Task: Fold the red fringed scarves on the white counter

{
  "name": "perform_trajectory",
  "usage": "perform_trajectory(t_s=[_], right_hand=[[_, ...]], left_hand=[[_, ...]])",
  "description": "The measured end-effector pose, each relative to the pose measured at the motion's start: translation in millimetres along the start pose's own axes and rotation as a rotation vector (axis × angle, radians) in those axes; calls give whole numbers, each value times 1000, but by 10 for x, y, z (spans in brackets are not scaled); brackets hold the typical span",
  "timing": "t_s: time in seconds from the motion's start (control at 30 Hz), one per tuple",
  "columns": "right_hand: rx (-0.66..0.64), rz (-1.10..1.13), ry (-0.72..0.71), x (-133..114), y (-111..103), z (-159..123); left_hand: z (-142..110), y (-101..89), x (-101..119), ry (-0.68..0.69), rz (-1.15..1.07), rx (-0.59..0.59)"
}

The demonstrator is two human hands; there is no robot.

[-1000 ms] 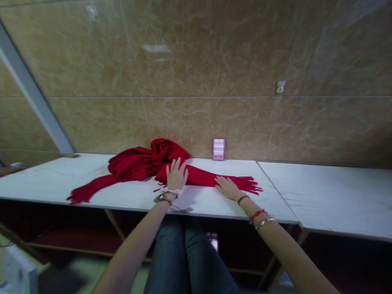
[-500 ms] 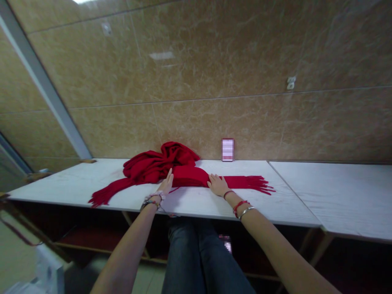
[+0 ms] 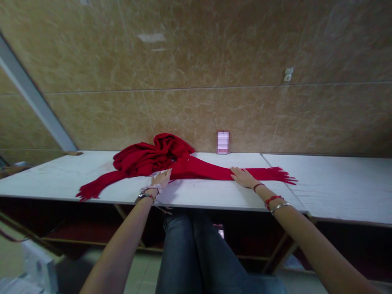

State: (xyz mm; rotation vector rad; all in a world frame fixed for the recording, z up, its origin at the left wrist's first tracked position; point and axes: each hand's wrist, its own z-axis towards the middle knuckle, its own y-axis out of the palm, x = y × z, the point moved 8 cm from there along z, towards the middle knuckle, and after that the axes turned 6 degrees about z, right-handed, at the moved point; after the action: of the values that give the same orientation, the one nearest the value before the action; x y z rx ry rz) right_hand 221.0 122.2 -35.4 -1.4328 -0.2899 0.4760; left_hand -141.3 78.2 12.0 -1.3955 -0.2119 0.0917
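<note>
A red fringed scarf (image 3: 202, 168) lies along the white tabletop, its left part bunched in a heap by the wall. One fringed end trails to the left; the other stretches out flat to the right. My left hand (image 3: 162, 177) rests on the front edge of the scarf beside the heap, fingers extended. Farther right, my right hand (image 3: 243, 177) lies flat on the narrow strip a little short of the fringe, its fingers stretched out. The undersides of both hands are hidden.
A small upright card or phone-like panel (image 3: 223, 142), blurred out, leans at the tiled wall (image 3: 196, 61) behind the white tabletop (image 3: 208, 196). Open shelves (image 3: 82, 232) sit under the top. A white object (image 3: 38, 265) stands at lower left.
My right hand has slid right along the scarf, and its right fringed end now reaches farther right, past the tabletop seam. My left hand stays near the heap. The view has shifted slightly.
</note>
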Motion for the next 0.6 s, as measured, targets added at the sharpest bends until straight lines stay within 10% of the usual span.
perform_trajectory(t_s=[0.2,0.33,0.6], right_hand=[[65,-51,-18,740,-15,-343],[29,-34,36,1106,-64,-569],[-6,-8,72,1327,-178,-793]], left_hand=[[-17,-329,690,146,22,222],[-2,-129,1105,306,59,150],[38,14,346,233,152,-56]])
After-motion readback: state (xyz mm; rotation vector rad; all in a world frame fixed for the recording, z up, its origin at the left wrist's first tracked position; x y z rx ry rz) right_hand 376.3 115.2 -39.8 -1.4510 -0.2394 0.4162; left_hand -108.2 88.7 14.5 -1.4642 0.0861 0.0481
